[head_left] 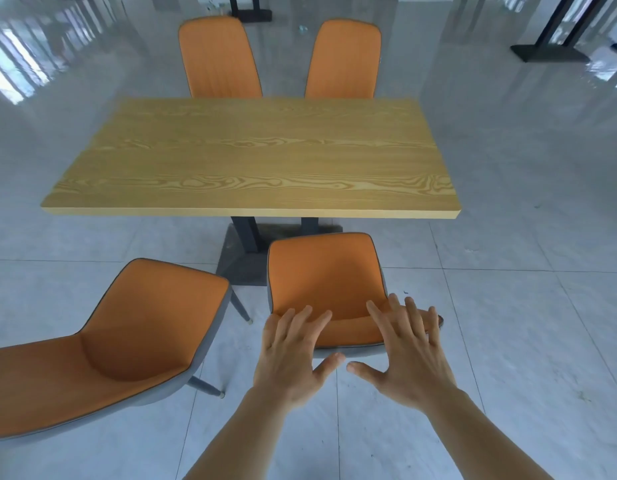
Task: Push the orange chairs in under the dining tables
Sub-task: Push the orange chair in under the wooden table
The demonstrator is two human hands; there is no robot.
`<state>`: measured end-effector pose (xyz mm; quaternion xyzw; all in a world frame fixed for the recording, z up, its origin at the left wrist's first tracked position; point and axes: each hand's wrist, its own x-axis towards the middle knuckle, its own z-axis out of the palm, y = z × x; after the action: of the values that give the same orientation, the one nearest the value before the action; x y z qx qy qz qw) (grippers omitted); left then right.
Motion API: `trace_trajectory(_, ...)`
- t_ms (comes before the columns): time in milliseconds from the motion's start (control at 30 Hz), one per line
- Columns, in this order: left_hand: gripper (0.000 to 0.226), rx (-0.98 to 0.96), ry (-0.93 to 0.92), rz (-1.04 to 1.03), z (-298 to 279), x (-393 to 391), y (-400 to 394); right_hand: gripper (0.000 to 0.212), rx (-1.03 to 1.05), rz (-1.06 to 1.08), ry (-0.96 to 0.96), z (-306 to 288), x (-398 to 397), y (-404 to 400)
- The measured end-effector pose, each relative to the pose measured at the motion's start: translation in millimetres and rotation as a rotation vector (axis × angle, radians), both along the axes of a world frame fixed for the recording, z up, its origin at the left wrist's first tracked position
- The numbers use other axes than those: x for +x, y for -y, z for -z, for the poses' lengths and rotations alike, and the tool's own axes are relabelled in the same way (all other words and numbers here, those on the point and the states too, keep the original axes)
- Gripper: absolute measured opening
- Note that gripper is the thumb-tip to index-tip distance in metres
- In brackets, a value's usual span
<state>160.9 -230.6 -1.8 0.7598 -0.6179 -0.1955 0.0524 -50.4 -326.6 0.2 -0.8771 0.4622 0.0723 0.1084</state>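
Note:
A wooden dining table stands ahead of me. Two orange chairs are tucked in at its far side. On my side, one orange chair stands just clear of the table's near edge, its seat facing the table. My left hand and my right hand lie flat with spread fingers on the top of its backrest, gripping nothing. Another orange chair stands further out at the lower left, turned at an angle to the table.
The floor is glossy grey tile. The table's dark pedestal base sits under its middle. Black bases of other tables stand at the back right and back centre.

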Motion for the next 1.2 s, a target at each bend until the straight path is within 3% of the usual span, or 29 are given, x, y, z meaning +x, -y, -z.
trace_trajectory(367,0.076,-0.101,0.13,-0.079,-60.0,127.1,-76.4,0.107,-0.002,0.011,0.085,-57.2,117.9,-73.5)
trace_trajectory(733,0.084,-0.144,0.141,-0.091,-79.3,393.9,-250.2,0.109,0.06,0.065,0.086,-68.0,361.9,-246.8)
trace_trajectory(933,0.088,-0.124,0.116,-0.058,-76.8,497.1,-319.5,0.109,0.174,0.057,0.117,-62.8,459.8,-326.2)
trace_trajectory(1200,0.09,-0.037,-0.024,0.069,-29.9,547.6,-344.7,0.112,0.259,0.076,0.087,-14.5,514.4,-373.3)
